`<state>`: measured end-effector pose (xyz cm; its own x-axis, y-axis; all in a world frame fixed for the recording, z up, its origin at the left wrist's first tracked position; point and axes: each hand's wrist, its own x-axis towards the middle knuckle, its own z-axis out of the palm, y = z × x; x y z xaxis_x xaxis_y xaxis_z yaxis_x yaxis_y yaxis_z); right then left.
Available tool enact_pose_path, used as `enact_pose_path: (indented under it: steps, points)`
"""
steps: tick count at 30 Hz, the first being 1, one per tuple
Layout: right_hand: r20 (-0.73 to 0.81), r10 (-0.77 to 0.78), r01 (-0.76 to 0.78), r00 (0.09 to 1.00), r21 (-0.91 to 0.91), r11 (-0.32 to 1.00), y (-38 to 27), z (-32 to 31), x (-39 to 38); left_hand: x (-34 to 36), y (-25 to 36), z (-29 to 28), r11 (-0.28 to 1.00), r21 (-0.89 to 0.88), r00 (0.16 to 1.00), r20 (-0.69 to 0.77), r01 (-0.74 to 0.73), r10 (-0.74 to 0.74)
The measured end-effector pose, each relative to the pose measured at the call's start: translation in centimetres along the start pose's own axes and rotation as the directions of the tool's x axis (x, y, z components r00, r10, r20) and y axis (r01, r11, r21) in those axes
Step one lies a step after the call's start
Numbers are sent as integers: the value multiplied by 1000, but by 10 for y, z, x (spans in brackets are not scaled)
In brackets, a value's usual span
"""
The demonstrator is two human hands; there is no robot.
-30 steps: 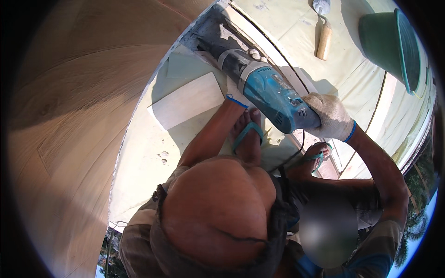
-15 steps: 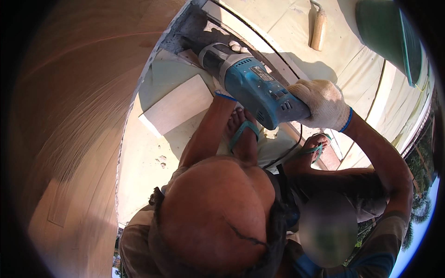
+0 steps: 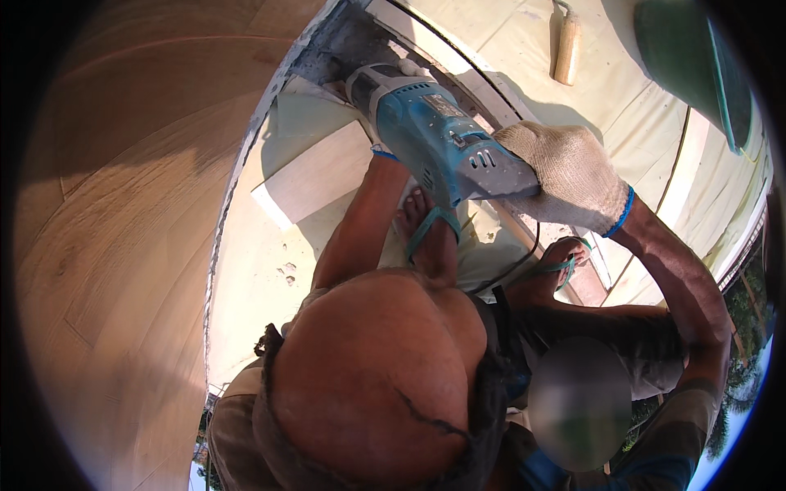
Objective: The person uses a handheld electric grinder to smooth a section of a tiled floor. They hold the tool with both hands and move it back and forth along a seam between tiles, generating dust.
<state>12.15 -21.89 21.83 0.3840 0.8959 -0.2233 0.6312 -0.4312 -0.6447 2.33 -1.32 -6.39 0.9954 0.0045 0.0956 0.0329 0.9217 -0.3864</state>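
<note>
A teal and grey corded power tool (image 3: 430,127), by its shape a reciprocating saw, lies slantwise before me, its dark nose toward the upper left. Its working tip cannot be made out in the dark recess. My right hand (image 3: 565,176), in a knitted white glove with a blue cuff, is closed round the rear handle. My left hand (image 3: 412,69) is mostly hidden beneath the tool's front; gloved fingertips curl over the far side, supporting it. Under the nose is a dusty grey cavity (image 3: 348,41) beside the wall.
A brown wood-grained wall (image 3: 139,204) rises on the left. A pale rectangular board (image 3: 315,176) lies near my left forearm. Farther off are a roller with a wooden-coloured handle (image 3: 567,49) and a green bucket (image 3: 684,65). The dark cord (image 3: 524,258) runs near my sandalled feet.
The saw's rear end and my right hand have shifted slightly left and up, and the tool's body has turned a little. Both hands keep their hold.
</note>
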Motion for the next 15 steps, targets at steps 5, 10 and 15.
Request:
enact_pose_path:
  steps: [5, 10, 15]
  points:
    - [88, 15, -7, 996, -89, 996, -4, -6, 4, -7, 5, 32, 917, -374, 984, -57, 136, -169]
    - [0, -14, 14, 1000, -45, 999, 3, 1, -5, -29, 16, 39, 976, 216, 903, -426, 36, 61]
    - [-2, 27, -26, 1000, 123, 992, -6, 6, -70, -41, -34, 18, 992, -30, 937, -332, -122, 106]
